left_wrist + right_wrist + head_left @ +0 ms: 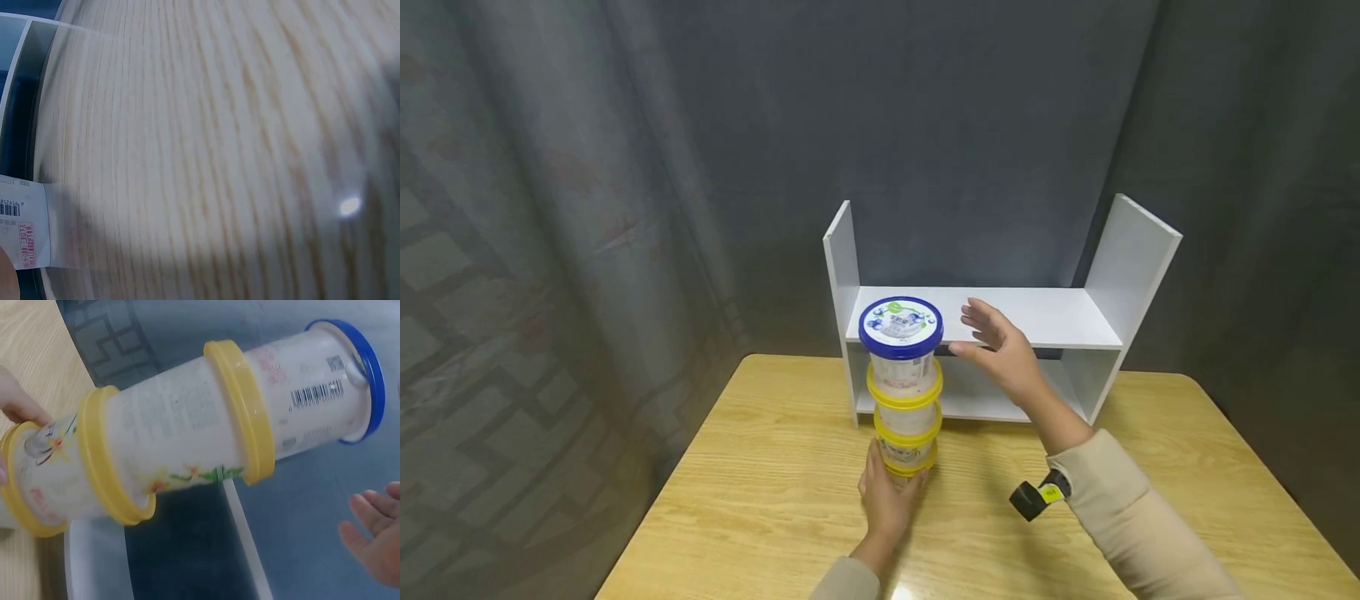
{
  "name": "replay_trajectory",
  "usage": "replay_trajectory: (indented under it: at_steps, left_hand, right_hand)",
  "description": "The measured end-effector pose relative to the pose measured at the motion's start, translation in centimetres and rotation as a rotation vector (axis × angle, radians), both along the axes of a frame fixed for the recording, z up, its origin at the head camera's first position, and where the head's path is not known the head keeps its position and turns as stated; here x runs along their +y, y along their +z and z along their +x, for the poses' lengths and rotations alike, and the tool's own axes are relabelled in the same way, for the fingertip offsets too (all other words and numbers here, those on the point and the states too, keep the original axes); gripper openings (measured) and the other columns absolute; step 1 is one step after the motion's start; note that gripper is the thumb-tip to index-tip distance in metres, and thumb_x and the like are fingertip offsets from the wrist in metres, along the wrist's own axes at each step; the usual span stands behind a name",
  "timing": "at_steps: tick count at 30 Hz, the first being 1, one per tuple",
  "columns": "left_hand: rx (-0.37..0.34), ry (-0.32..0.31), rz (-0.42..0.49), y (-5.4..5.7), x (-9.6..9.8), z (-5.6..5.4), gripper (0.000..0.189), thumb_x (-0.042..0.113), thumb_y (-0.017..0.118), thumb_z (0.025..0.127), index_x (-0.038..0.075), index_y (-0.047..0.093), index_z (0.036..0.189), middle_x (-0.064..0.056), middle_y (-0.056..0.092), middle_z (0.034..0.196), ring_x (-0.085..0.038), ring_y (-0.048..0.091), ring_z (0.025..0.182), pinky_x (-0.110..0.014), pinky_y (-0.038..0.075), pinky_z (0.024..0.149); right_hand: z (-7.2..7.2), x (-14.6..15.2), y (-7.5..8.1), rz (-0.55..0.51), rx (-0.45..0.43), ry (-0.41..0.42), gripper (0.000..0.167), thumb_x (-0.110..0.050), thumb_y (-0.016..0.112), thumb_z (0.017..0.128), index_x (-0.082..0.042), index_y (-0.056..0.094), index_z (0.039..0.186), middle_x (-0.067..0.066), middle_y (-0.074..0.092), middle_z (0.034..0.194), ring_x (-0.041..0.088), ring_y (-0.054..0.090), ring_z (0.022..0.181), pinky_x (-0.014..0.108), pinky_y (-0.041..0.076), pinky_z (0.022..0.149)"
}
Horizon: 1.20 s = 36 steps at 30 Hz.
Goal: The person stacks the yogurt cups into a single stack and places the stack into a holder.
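- Right sleeve, nearest the camera, slants in from in front of the shelf's right end. If the arm swept across too fast, the swing could knock the tubs.
- Table, spreading under and before the shelf: wood with a shine to it, so a fallen tub would probably slide or roll off toward its edges.
- Shelf: its upper board and left panel look like the likeliest snags if the tubs were pushed back without enough lift or clearance.
- Stack, in front of the shelf's left end: four tubs, tall and narrow. Toppling seems the main danger, caused by a tilt at the base or a shove up high. I cannot tell whether it touches the shelf or bears on the table.
- Left hand, low before the shelf's left end, grips the bottom tub; a slack grip or a turned wrist would tip everything above.
- Right hand, before the shelf's middle, fingers wide and holding nothing, is apart from the stack. Steadying too late or pressing too hard could send the top tub off.
- Blue lid, topmost, before the shelf's upper board: a sideways nudge might pop it loose.
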<state>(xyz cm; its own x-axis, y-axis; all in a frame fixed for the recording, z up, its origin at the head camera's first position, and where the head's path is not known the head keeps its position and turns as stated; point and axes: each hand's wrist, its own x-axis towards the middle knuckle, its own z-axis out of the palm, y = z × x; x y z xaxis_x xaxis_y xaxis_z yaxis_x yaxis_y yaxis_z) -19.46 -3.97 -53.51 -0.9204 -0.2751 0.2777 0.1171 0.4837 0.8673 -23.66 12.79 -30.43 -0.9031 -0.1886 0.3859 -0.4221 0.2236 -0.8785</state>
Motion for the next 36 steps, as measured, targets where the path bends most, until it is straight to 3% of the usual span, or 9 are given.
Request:
replay_trajectory:
  at_steps: [12, 16, 21, 28, 33, 36]
  left_hand:
    - [0.007, 0.031, 0.026, -0.2, 0.2, -0.4, 0.095, 0.032, 0.074, 0.065, 0.013, 0.015, 0.138, -0.005, 0.026, 0.138, -0.035, 0.027, 0.117, -0.055, 0.022, 0.091]
    - [0.009, 0.049, 0.025, -0.2, 0.4, -0.4, 0.095, 0.031, 0.074, 0.065, 0.012, 0.016, 0.137, -0.007, 0.026, 0.138, -0.035, 0.029, 0.115, -0.054, 0.023, 0.091]
    - [0.034, 0.061, 0.016, -0.3, 0.5, -0.5, 0.096, 0.030, 0.076, 0.063, 0.008, 0.017, 0.136, -0.010, 0.027, 0.137, -0.033, 0.031, 0.115, -0.051, 0.023, 0.091]
    - [0.047, 0.069, 0.015, -0.4, 0.6, -0.5, 0.099, 0.030, 0.076, 0.062, 0.008, 0.016, 0.136, -0.011, 0.027, 0.137, -0.032, 0.032, 0.115, -0.051, 0.022, 0.092]
    - [0.044, 0.082, 0.025, -0.4, 0.9, -0.4, 0.100, 0.030, 0.077, 0.060, 0.010, 0.016, 0.136, -0.010, 0.026, 0.137, -0.035, 0.032, 0.114, -0.053, 0.023, 0.091]
    - [0.032, 0.087, 0.033, -0.4, 1.0, -0.3, 0.101, 0.030, 0.078, 0.059, 0.010, 0.016, 0.136, -0.009, 0.026, 0.137, -0.037, 0.032, 0.113, -0.055, 0.024, 0.090]
  right_hand:
    - [0.3, 3.3, -1.6, -0.034, -0.015, -0.071, 0.065, -0.017, 0.062, 0.080, 0.000, 0.027, 0.133, 0.018, 0.036, 0.130, 0.028, 0.035, 0.117, 0.038, 0.029, 0.096]
    - [0.3, 4.6, -2.1, -0.048, -0.023, -0.110, 0.064, -0.017, 0.061, 0.081, 0.001, 0.027, 0.132, 0.020, 0.036, 0.130, 0.028, 0.035, 0.117, 0.026, 0.033, 0.094]
    - [0.4, 6.4, -2.7, -0.040, -0.022, -0.214, 0.063, -0.022, 0.059, 0.082, 0.000, 0.028, 0.132, 0.020, 0.037, 0.129, 0.022, 0.041, 0.114, 0.012, 0.038, 0.083]
    - [0.5, 8.7, -3.2, -0.059, 0.011, -0.399, 0.056, -0.018, 0.059, 0.082, 0.001, 0.035, 0.129, 0.019, 0.044, 0.123, 0.008, 0.048, 0.103, 0.009, 0.039, 0.079]
    - [0.1, 10.4, -3.4, -0.075, 0.008, -0.562, 0.053, -0.017, 0.060, 0.081, 0.001, 0.041, 0.126, 0.014, 0.049, 0.120, 0.005, 0.049, 0.098, 0.008, 0.039, 0.077]
    - [-0.2, 11.3, -3.3, -0.139, -0.025, -0.665, 0.051, -0.015, 0.061, 0.080, -0.002, 0.043, 0.126, 0.011, 0.049, 0.121, 0.006, 0.049, 0.099, 0.008, 0.039, 0.078]
